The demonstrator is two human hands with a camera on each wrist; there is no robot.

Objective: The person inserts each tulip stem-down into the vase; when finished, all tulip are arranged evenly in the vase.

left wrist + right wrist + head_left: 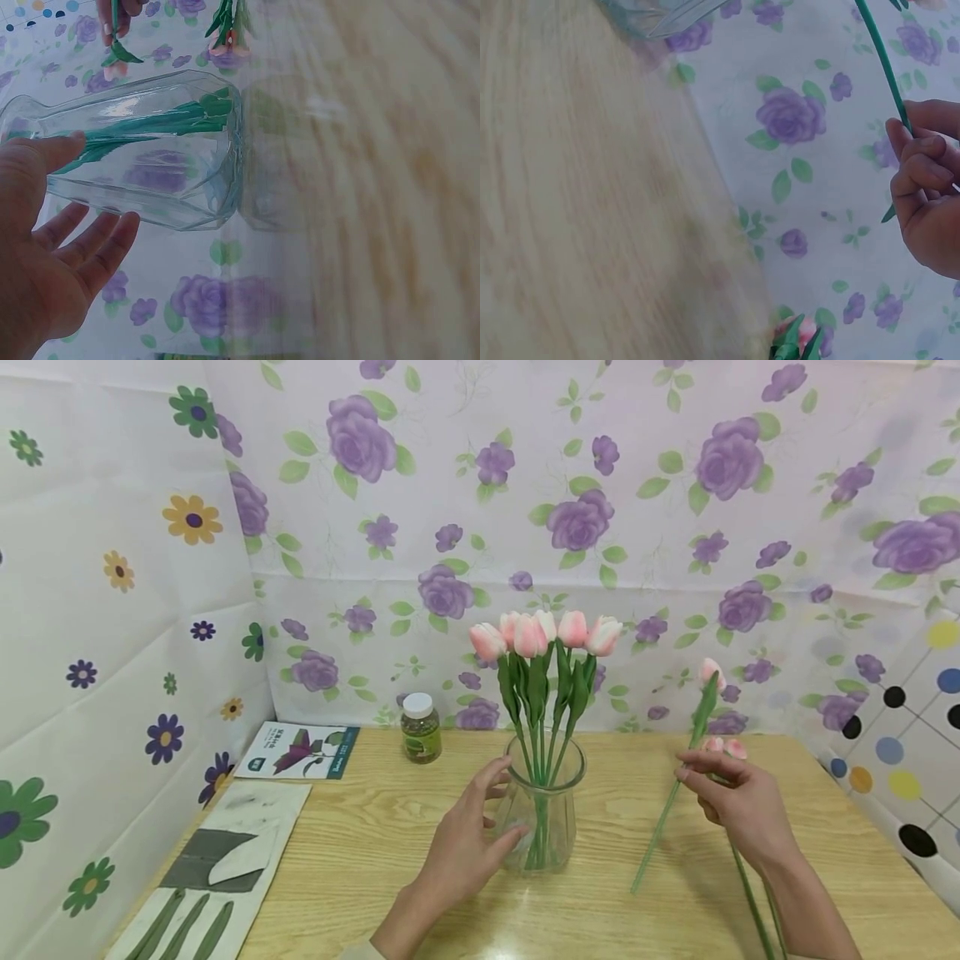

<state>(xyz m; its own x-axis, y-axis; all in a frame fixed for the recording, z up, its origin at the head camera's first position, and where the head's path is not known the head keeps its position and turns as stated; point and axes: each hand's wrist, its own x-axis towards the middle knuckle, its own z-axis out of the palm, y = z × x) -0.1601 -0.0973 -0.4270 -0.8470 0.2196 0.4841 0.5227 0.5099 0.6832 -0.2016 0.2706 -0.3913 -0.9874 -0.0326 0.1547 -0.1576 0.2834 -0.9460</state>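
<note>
A clear glass vase (561, 839) stands mid-table and holds several pink-and-white tulips (530, 637) with green stems. My left hand (459, 852) lies against the vase's left side, its thumb across the front and its fingers loosely spread near the neck. In the left wrist view those fingers (112, 240) look fairly straight along the glass (184, 206). To the right of the vase, my right hand (750, 806) pinches a single tulip (705, 714) by its stem, blossom up and stem slanting down leftward. The right wrist view shows the stem (883, 64) between thumb and fingertips.
More tulips (735, 749) lie on the right of the wooden table (360, 860), partly behind my right hand. A white-lidded jar (421, 739) stands behind on the left. A printed card (300, 750) and a patterned sheet (232, 835) lie along the left edge. Flowered cloth (465, 527) hangs behind.
</note>
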